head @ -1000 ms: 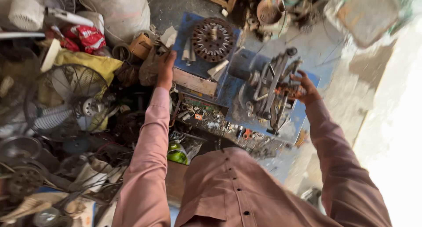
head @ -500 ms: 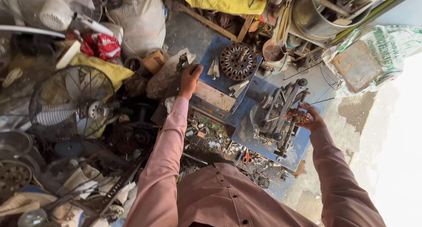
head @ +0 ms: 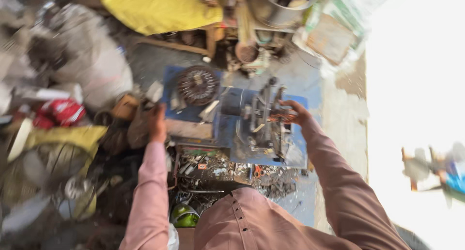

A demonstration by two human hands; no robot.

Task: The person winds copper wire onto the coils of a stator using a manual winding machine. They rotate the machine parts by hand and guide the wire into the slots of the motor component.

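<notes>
Blue workbench (head: 227, 129); dusty-pink sleeves (head: 150, 192), yellow cloth (head: 155, 7), red bag (head: 63, 112), green round object (head: 184, 216)

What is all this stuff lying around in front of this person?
blue table: one, blue, centre.
metal machine: one, dark grey, on the table, at the right hand.
round wound coil: one, dark, table's far left corner.
tray of small parts: one, mixed colours, near edge.
yellow cloth: one, top.
white sack: one, left.
red packet: one, left.
green round object: one, bottom centre.
left hand: at table's left edge, blurred.
right hand: on the machine.
</notes>
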